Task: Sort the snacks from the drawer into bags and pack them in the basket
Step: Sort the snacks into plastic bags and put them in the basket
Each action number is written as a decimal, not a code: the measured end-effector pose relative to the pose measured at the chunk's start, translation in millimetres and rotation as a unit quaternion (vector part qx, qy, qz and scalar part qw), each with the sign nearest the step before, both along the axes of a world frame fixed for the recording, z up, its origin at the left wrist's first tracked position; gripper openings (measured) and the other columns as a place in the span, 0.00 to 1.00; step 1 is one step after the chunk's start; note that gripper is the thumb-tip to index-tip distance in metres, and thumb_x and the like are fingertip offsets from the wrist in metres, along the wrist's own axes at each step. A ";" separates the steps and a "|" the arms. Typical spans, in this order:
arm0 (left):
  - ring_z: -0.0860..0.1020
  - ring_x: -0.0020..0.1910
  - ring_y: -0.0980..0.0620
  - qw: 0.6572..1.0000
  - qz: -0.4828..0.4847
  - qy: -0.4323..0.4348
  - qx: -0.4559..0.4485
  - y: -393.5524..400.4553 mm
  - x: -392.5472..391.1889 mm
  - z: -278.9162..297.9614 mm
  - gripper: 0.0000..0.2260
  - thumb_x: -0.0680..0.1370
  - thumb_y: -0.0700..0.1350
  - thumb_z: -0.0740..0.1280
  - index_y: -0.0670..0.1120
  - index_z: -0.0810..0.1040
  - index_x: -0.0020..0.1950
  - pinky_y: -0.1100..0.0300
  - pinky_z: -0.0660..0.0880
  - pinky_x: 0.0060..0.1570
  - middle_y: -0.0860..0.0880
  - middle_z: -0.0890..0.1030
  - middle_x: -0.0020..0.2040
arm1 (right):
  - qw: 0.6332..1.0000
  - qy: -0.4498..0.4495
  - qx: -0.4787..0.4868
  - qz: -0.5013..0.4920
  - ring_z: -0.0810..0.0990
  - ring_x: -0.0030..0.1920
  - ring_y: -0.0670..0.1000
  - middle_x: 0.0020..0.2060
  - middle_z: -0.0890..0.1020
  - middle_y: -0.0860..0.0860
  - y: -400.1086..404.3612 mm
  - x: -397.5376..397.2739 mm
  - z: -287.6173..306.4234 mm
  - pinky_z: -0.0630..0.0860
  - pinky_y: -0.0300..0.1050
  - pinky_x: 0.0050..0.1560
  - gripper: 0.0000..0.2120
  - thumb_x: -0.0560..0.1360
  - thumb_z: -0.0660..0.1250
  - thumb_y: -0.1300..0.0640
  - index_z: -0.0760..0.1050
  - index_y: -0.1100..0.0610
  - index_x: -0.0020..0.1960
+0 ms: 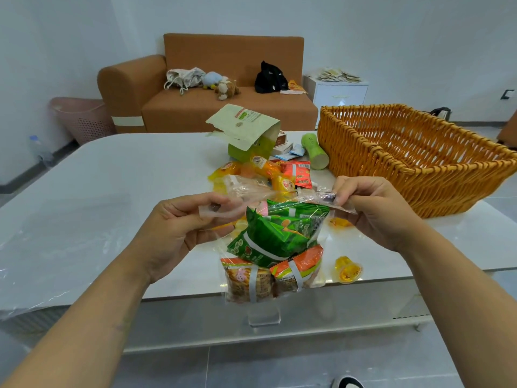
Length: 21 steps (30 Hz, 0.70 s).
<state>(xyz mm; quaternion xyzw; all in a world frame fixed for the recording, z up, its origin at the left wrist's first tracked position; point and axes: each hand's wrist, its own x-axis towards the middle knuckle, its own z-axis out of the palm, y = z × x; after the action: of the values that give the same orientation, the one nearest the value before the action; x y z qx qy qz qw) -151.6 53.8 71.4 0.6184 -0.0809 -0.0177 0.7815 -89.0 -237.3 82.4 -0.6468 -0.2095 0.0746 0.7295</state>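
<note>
head view: clear zip bag point(275, 247) hangs in the air over the near edge of the white table point(112, 191), held by its top strip only. left hand point(173, 233) pinches the left end of the strip btwn thumb and fingers; right hand point(377, 208) pinches the right end the same way. both hands closed on the bag mouth, nothing else in them.

inside the bag: green snack packets point(277, 236) on top, orange snack packets point(268, 278) at the bottom. load sits low, film stretched a bit under it.

handling, my guess: bag is thin soft film, light to medium w/ the packets in, slick, no stiffness at all, so it sags and swings. packets are puffy foil, crushable, don't squeeze the body. best hold is where it's held now, the thicker seal strip at both ends; to carry one-handed, support from under the bottom. mouth looks not sealed yet, can't tell for sure, so tipping could spill.

rest of table: loose pile of snacks point(265, 175) beyond the bag, two yellow jelly cups point(348, 271) near the table's front edge and one point(340, 222) just under the right hand, green carton point(249, 135) w/ open flap, pale green bottle point(314, 152) lying down just beside the wicker basket point(419, 163). basket sits on the right, well w/in reach; no bags visible in the part of it that shows.
</note>
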 end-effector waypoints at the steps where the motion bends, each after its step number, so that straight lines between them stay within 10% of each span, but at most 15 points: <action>1: 0.82 0.55 0.39 1.000 0.010 0.009 0.002 1.2 1.0 -0.3 0.07 0.68 0.36 0.70 0.44 0.86 0.39 0.50 0.81 0.52 0.37 0.84 0.53 | 1.000 -0.002 0.001 0.000 0.77 0.37 0.51 0.33 0.77 0.54 -0.3 0.7 -0.5 0.77 0.39 0.36 0.23 0.70 0.58 0.80 0.80 0.59 0.28; 10: 0.84 0.48 0.40 0.997 0.068 -0.013 0.018 -3.4 2.4 -0.4 0.24 0.76 0.25 0.54 0.42 0.82 0.29 0.57 0.83 0.39 0.38 0.85 0.42 | 1.000 0.015 0.016 0.007 0.77 0.39 0.51 0.36 0.79 0.54 3.7 3.1 -4.9 0.77 0.40 0.37 0.14 0.59 0.61 0.73 0.79 0.58 0.26; 16: 0.85 0.49 0.52 0.958 0.125 -0.120 0.227 -0.9 2.6 -6.2 0.20 0.71 0.19 0.56 0.37 0.79 0.31 0.63 0.81 0.47 0.48 0.86 0.46 | 0.999 0.010 -0.028 -0.013 0.85 0.44 0.50 0.39 0.85 0.55 5.9 1.9 -1.9 0.80 0.39 0.38 0.27 0.69 0.53 0.83 0.78 0.59 0.25; 21: 0.84 0.48 0.52 0.967 0.117 -0.114 0.197 -0.7 3.0 -7.3 0.18 0.74 0.22 0.58 0.37 0.79 0.31 0.66 0.79 0.41 0.49 0.87 0.43 | 0.995 -0.030 -0.085 -0.040 0.84 0.47 0.51 0.42 0.86 0.56 10.9 1.0 -1.2 0.78 0.37 0.39 0.24 0.69 0.57 0.82 0.78 0.59 0.27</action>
<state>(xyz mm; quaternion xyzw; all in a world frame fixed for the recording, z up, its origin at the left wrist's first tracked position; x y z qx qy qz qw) -148.6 53.1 64.0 0.7634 -0.0915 0.1293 0.6262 -88.0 -226.4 81.2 -0.7165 -0.1980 0.0430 0.6675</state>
